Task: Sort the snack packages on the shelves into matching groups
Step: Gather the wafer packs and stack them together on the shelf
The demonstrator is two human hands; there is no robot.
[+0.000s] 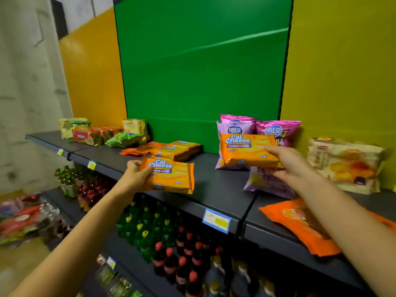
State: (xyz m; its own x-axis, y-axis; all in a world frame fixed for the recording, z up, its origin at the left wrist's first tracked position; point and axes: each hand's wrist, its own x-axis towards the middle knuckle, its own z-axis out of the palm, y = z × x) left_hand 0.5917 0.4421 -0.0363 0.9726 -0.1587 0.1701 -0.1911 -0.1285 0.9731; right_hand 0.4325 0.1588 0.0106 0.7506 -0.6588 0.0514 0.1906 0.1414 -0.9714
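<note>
My left hand (137, 175) grips an orange Cal Cheese wafer pack (171, 179) by its left end, just above the front of the dark top shelf (216, 189). My right hand (293, 163) holds a second Cal Cheese wafer pack (246, 151) by its right end, in front of the purple chip bags (235, 127). A stack of the same orange wafer packs (177, 150) lies on the shelf behind my left hand. One pale purple bag (267, 183) lies flat under my right hand.
Green, red and yellow snack packs (96, 132) crowd the shelf's far left. A white pastry bag (347, 163) leans at the right, and an orange bag (300, 224) lies at the shelf's front right. Soda bottles (171, 243) fill the shelf below. Price tag (216, 220) on the edge.
</note>
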